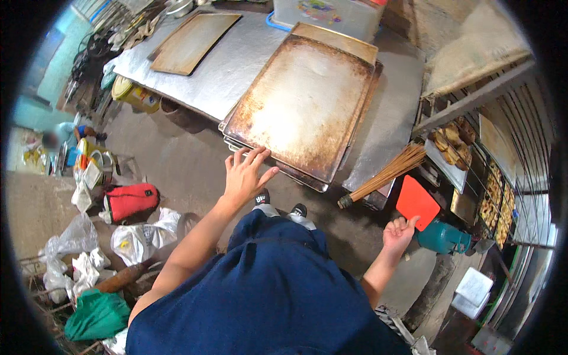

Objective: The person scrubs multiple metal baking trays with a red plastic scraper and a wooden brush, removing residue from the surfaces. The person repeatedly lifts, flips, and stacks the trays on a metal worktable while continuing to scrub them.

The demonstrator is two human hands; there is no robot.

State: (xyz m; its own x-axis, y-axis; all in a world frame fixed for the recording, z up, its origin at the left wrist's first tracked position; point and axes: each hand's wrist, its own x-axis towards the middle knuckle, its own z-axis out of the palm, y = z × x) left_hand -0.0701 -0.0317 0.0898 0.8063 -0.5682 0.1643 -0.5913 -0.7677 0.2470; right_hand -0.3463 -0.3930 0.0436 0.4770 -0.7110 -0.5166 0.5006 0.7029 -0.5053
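Observation:
My left hand rests with spread fingers on the near edge of the top metal baking tray, which is browned and stained around its rim. Several such trays lie stacked under it on a metal-topped table. Off to the right, my right hand holds a flat red plastic scraper by its near corner. Beyond the scraper, a bundle of thin sticks tied like a whisk broom juts over the table's corner.
Another tray lies at the table's far left, and a clear plastic bin stands behind the stack. On the right are a rack with baked goods and a green gas cylinder. Plastic bags and a red bundle lie left.

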